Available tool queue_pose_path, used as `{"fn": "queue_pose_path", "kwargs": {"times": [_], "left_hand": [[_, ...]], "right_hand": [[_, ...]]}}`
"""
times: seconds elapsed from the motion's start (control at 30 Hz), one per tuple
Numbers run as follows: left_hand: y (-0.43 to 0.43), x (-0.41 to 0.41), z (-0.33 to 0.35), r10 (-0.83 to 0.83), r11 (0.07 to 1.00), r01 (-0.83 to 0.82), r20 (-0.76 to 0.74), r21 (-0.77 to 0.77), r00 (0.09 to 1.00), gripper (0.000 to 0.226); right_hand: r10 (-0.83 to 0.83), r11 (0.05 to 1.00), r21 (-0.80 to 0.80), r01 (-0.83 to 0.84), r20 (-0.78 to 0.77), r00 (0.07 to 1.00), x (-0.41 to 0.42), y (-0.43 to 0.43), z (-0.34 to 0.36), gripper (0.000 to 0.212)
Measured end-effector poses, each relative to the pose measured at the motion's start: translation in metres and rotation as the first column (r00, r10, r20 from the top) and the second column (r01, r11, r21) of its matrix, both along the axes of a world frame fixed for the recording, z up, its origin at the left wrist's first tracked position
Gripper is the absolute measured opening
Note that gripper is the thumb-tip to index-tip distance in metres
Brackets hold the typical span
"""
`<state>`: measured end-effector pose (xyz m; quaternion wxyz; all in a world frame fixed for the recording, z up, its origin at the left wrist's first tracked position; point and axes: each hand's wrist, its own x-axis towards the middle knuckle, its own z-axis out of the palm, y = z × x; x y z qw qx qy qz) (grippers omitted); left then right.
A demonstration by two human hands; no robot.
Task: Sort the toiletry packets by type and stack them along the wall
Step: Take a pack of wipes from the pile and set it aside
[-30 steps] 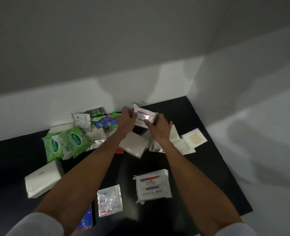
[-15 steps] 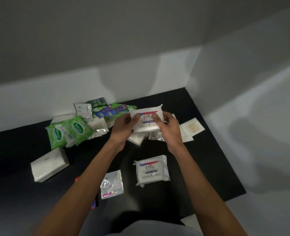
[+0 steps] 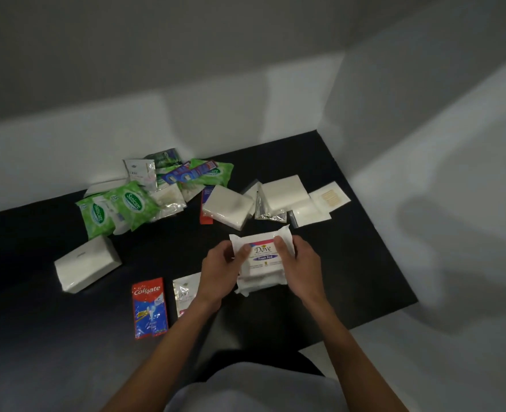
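A white Dove packet (image 3: 263,251) is gripped by my left hand (image 3: 219,268) on its left side and my right hand (image 3: 298,266) on its right side. It rests on top of a second white Dove packet (image 3: 259,284), whose lower edge shows beneath. A Dove sachet (image 3: 185,294) lies half hidden under my left wrist. A red and blue Colgate sachet (image 3: 149,307) lies left of it. Green Sanicare wipe packs (image 3: 117,208) sit at the back left near the wall.
The black tabletop (image 3: 349,272) meets white walls at the back and right. A white tissue pack (image 3: 86,263) lies at the left, two more (image 3: 228,210) at mid-back. Blue sachets (image 3: 186,173), foil sachets (image 3: 265,208) and flat white packets (image 3: 329,199) are scattered behind.
Both hands brought the Dove packet down and toward me, from above the back pile onto the other Dove packet near the front. The camera view shifted too.
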<state>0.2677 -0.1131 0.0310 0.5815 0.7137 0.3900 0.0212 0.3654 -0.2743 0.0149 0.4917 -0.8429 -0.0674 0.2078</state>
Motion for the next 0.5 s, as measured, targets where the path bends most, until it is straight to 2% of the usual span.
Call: {"fn": "queue_pose_path", "kwargs": {"times": [0.13,0.27,0.5], "left_hand": [[-0.003,-0.008,-0.013,-0.016,0.999,0.021,-0.092,0.050,0.996,0.028],[-0.003,-0.013,-0.021,-0.022,0.994,0.034,-0.115,0.102,0.993,0.035],[-0.007,-0.014,-0.024,-0.055,0.971,0.084,-0.134,0.225,0.990,0.031]], "right_hand": [[0.030,0.995,-0.096,-0.027,0.030,0.999,-0.007,0.000,-0.003,0.034],[0.062,0.988,-0.147,-0.053,0.055,0.997,-0.013,0.003,-0.006,0.036],[0.140,0.941,-0.323,-0.102,0.098,0.985,-0.020,-0.001,-0.023,0.044]]}}
